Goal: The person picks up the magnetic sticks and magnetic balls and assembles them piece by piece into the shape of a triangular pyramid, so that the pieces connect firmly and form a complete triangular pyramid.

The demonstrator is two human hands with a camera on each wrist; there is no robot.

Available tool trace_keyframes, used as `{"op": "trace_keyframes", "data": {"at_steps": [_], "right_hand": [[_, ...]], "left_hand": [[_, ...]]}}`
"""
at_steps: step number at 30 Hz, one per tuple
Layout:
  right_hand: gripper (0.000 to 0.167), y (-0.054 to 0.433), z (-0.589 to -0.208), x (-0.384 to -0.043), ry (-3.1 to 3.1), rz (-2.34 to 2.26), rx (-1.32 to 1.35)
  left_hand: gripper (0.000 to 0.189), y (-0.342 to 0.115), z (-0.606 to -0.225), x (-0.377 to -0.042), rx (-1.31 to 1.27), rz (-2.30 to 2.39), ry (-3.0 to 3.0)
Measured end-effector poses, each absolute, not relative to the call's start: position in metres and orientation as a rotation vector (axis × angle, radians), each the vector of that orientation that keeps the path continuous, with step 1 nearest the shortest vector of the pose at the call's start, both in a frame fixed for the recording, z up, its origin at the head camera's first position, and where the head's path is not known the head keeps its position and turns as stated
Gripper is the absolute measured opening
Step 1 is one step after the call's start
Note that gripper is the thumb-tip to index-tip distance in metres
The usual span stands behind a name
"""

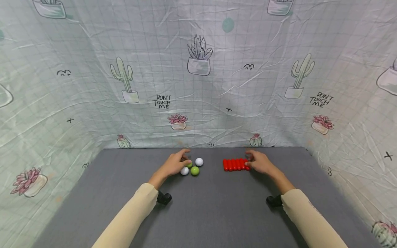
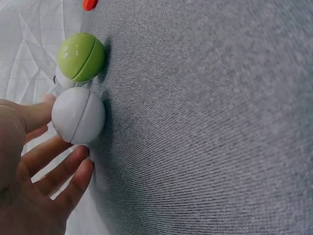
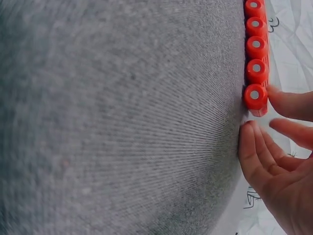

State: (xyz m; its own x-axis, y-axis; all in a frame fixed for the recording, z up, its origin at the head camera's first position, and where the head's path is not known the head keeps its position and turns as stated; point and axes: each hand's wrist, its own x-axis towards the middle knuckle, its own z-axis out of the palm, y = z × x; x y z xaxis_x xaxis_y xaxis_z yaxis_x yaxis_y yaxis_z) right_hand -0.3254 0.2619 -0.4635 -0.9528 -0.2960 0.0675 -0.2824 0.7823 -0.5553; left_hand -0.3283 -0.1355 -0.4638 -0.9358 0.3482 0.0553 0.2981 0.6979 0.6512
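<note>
Two green and two white balls sit clustered left of the middle of the grey table. My left hand (image 1: 176, 163) is at their far left side with fingers spread, its thumb over the rear green ball (image 1: 190, 165). In the left wrist view a white ball (image 2: 78, 115) with a seam hides part of the thumb and fingertips. A row of short red cylinders (image 1: 234, 164) with pale round spots on their ends lies right of the middle. My right hand (image 1: 259, 162) is at the row's right end, thumb at the last cylinder (image 3: 256, 97), other fingers loosely bent beside it.
The front green ball (image 1: 195, 171) and the rear white ball (image 1: 199, 162) stand on the row's side of the cluster. A patterned cloth (image 1: 223, 86) hangs behind and beside the grey table (image 1: 211, 206). Black devices (image 1: 164, 198) sit under both wrists.
</note>
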Motion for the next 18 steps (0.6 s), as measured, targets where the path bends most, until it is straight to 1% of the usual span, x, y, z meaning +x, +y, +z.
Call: {"op": "trace_keyframes", "data": {"at_steps": [4,8,12,18], "right_hand": [[0.040,0.2628,-0.4645,-0.3251,2.873,-1.000,-0.428],[0.036,0.2630,-0.4647,-0.3242,2.816,-1.057,-0.387],[0.033,0.2627,-0.4631,-0.3232,2.810,-1.050,-0.360],[0.031,0.2613,-0.4623,-0.3236,2.786,-1.075,-0.319]], "left_hand": [[0.042,-0.1349,-0.4635,-0.3287,0.567,1.018,2.841],[0.033,-0.1345,-0.4638,-0.3300,0.588,0.983,2.848],[0.029,-0.1338,-0.4634,-0.3305,0.590,0.991,2.842],[0.028,-0.1355,-0.4650,-0.3297,0.516,1.091,2.809]]}}
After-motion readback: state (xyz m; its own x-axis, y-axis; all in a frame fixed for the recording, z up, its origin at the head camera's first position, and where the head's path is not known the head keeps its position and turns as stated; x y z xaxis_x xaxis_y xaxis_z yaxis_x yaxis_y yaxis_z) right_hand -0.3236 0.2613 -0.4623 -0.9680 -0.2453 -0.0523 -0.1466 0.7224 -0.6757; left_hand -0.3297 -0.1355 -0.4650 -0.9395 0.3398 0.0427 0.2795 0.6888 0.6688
